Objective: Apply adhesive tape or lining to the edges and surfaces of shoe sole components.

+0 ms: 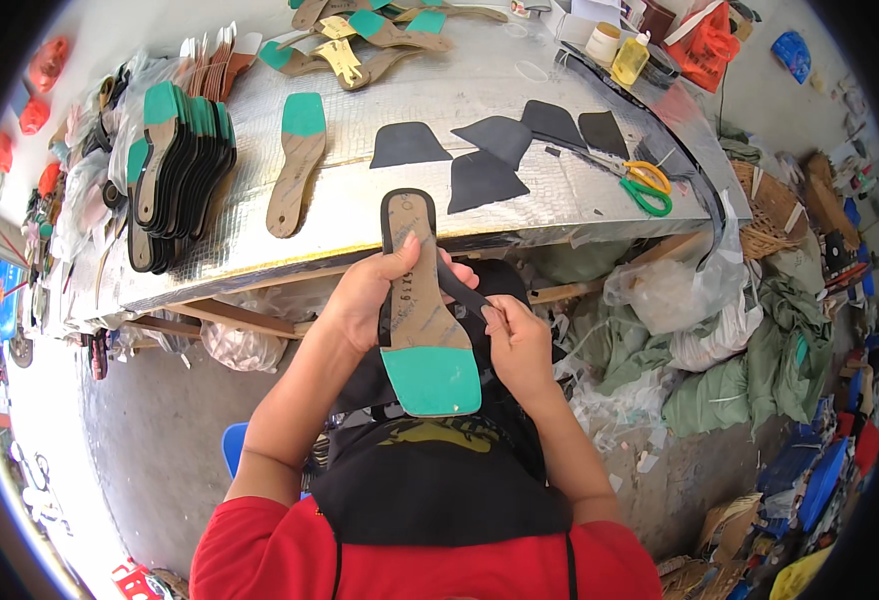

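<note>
Green-ended insole (428,330): is sitting between both hands above the black apron (440,495), its rounded end pointing toward the bench and its green end toward the body.
Left hand (365,300): is grasping the insole along its side, thumb pressing on the tan face, apparently to steady it.
Right hand (517,340): is pinching the loose run of a black strip (460,288), probably to hold it taut; elsewhere the strip is bordering the insole's rounded end.
Silvery bench (350,215): is stretching out just beyond the hands, with a lone insole (298,165) lying on it, seemingly set apart for easy reach.
Stack of insoles (170,175): is crowding the bench's left side, green ends aligned, perhaps to save space.
Black pieces (410,145): are lying loosely farther right, some overlapping.
Scissors (630,179): are resting near these pieces, handles turned rightward, likely handy for the right hand.
Yellow bottle (631,60): is standing toward the far right corner.
</note>
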A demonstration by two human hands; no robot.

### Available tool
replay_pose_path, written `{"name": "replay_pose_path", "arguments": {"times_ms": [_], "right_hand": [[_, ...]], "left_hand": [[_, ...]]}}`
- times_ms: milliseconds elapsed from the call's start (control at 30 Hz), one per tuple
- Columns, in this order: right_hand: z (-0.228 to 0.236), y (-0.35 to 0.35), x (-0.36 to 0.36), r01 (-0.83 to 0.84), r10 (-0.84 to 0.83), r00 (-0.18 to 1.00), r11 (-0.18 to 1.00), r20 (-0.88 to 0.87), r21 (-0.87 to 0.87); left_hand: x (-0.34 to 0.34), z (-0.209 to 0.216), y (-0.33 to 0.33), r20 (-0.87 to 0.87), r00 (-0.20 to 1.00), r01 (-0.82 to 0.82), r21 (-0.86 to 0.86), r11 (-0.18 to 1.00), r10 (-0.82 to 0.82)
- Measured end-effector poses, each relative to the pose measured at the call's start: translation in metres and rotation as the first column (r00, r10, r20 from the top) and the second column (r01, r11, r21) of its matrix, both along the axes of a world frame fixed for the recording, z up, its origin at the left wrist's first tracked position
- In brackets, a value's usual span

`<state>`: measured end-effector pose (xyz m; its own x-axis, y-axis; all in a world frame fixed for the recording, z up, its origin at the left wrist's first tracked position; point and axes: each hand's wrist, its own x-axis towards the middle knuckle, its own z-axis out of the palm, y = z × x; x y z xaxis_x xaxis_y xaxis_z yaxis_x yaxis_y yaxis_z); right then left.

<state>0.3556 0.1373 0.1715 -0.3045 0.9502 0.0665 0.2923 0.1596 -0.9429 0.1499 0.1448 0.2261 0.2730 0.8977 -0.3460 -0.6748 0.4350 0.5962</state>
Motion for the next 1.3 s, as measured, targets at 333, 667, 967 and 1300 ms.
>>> {"name": "replay_pose_path", "arguments": {"times_ms": [333, 667, 967, 1300], "right_hand": [[0.009, 0.005, 0.007, -0.381, 0.255, 0.899, 0.855, -0.355, -0.351], [0.035, 0.019, -0.013, -0.262, 0.247, 0.961, 0.957, -0.124, -0.124], [0.035, 0.04, -0.022, -0.315, 0.315, 0.949, 0.94, -0.025, -0.132], [0.037, 0.04, -0.002, -0.445, 0.361, 0.885, 0.84, -0.294, -0.311]], "left_hand": [[-0.006, -0.01, 0.002, 0.005, 0.999, -0.042, -0.013, 0.999, 0.042], [-0.004, -0.002, -0.006, -0.196, 0.921, -0.287, 0.245, 0.926, 0.337], [-0.018, -0.011, -0.019, -0.317, 0.914, -0.022, 0.585, 0.811, 0.254], [-0.079, 0.0, -0.04, 0.38, 0.912, -0.199, 0.072, 0.977, 0.157]]}}
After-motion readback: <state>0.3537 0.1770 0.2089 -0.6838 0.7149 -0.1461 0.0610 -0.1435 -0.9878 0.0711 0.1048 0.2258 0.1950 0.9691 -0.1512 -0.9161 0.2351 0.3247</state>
